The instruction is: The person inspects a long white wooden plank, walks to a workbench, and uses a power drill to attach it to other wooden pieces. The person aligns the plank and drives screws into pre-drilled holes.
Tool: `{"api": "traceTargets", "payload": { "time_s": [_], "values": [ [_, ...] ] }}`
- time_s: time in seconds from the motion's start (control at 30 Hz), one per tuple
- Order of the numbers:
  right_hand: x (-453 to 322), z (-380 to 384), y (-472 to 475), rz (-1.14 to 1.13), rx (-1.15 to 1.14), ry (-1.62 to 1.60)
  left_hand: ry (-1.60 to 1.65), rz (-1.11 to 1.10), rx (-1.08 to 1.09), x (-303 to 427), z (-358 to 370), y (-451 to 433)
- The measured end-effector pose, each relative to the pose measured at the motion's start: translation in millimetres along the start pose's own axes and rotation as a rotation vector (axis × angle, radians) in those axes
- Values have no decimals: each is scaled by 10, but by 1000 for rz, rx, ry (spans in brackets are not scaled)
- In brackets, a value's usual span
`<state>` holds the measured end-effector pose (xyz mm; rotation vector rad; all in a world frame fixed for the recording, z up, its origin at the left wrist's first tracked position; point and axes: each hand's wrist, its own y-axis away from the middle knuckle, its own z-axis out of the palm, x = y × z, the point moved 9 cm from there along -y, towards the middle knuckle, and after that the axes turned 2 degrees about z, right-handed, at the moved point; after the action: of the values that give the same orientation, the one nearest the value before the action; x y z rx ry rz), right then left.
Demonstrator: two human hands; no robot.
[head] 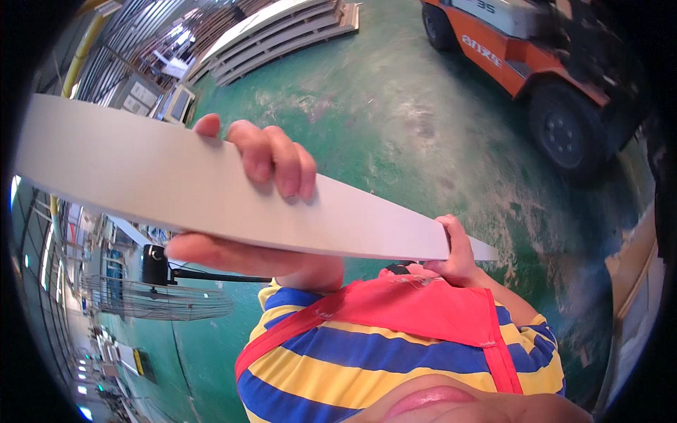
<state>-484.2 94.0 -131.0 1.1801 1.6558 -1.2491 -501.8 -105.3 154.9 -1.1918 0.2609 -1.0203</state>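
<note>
A long, flat white board (158, 174) slants across the view from the upper left to the right, in front of the person's chest. My left hand (254, 206) grips its left half, with the fingers curled over the far edge onto the face and the thumb along the near edge. Farther right, my right hand (456, 251) is closed around the board close to its narrow-looking right end. The palms are mostly hidden. Behind the board are a red apron (418, 312) and a blue and yellow striped shirt.
An orange forklift (502, 58) stands at the upper right on the green floor (381, 132). Stacked boards (280, 37) lie at the top. A caged fan (158, 301) is at the left, below the board. A brown sheet-like object (632, 264) stands at the right edge.
</note>
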Motion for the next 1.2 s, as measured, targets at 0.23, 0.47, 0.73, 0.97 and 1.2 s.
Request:
{"api": "traceTargets", "payload": {
  "time_s": [0.23, 0.47, 0.73, 0.97, 1.2],
  "values": [
    [500, 344, -1522, 80, -255, -332, -229, 71, 174, -448, -1094, -530],
    [1059, 499, -3416, -122, -476, -297, -601, 150, 430, -912, -1724, -1264],
    [1131, 1651, -5052, -199, -930, -364, -903, 468, 588, -789, -2486, -1421],
    [1140, 2299, -6189, -454, -1266, -338, -1282, 782, 602, -1135, -2898, -1597],
    [929, 2908, -6223, -652, -1579, -368, -1510, 953, 708, -1309, -2931, -1337]
  ]
}}
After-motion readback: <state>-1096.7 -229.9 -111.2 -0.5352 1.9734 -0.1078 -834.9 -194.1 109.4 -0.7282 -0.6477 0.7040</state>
